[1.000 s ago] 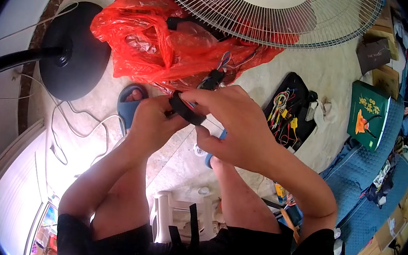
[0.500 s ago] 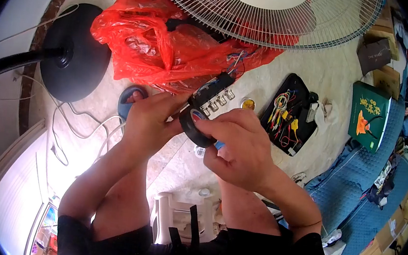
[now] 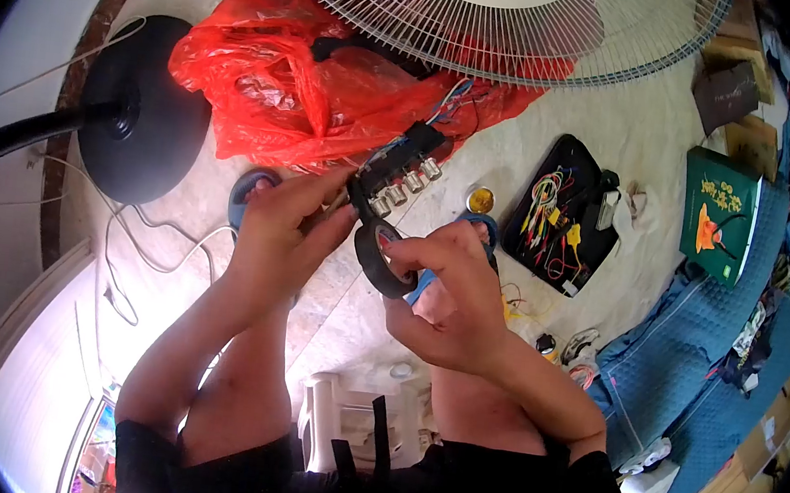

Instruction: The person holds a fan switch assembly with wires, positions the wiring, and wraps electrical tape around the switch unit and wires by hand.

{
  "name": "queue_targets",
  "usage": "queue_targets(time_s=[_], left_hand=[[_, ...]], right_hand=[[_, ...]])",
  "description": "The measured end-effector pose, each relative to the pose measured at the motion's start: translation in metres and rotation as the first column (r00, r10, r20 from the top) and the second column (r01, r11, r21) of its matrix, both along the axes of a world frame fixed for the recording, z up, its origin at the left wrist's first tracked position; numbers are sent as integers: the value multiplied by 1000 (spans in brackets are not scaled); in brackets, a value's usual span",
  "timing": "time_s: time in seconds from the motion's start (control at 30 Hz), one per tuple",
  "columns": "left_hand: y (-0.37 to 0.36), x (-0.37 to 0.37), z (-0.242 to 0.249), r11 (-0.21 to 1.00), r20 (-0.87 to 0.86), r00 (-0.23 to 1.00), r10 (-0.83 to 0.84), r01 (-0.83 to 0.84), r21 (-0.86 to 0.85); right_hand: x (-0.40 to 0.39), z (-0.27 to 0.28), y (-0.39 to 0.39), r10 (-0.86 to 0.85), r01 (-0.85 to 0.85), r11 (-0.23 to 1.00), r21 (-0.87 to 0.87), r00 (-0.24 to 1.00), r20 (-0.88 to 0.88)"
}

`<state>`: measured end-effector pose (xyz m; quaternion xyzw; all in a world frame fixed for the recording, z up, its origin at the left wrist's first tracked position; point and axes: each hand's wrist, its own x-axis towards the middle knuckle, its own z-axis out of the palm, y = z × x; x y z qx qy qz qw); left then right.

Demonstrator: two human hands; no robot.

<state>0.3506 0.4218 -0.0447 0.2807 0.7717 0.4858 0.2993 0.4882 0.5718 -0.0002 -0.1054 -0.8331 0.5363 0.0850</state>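
Note:
My left hand (image 3: 286, 225) is closed on the near end of a black switch-like block (image 3: 407, 154), which has a row of several metal cylinders along one side. Thin wires (image 3: 453, 97) run from its far end toward the red bag. A roll of black electrical tape (image 3: 374, 265) is gripped by my right hand (image 3: 452, 296), with fingers in its core and the thumb below. From the roll, a short strip of tape leads up to the block's near end by my left fingertips. The left fingertips partly hide that end.
A fan grille (image 3: 616, 63) and red plastic bag (image 3: 267, 89) lie ahead. To the right are a black tray (image 3: 524, 224) with coloured leads, a small round tin (image 3: 480, 200) and a green box (image 3: 713, 246). At left stand a round black base (image 3: 160, 145) and loose white cable (image 3: 157, 267).
The tape roll has moved slightly down and away from the block, exposing a strip of tape between them. The block has shifted a little left, still in my left hand.

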Motion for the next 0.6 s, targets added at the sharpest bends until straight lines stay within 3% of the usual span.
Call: queue_targets(time_s=[0.23, 0.33, 0.4, 0.5, 0.6], left_hand=[[1, 4, 3, 1000, 133, 991, 27, -25, -17], [4, 5, 13, 998, -18, 1000, -21, 20, -67], [4, 8, 16, 998, 3, 1000, -13, 13, -58], [4, 11, 13, 1000, 22, 1000, 4, -4, -21], [4, 12, 14, 1000, 66, 998, -8, 10, -29]], right_hand=[[-2, 1, -3, -106, 106, 994, 7, 992, 70], [-4, -2, -3, -169, 164, 985, 55, 978, 119], [-6, -2, -4, -237, 232, 972, 48, 956, 174], [-6, -1, 3, -147, 115, 984, 136, 956, 255], [-7, -11, 2, -213, 201, 975, 97, 968, 135]])
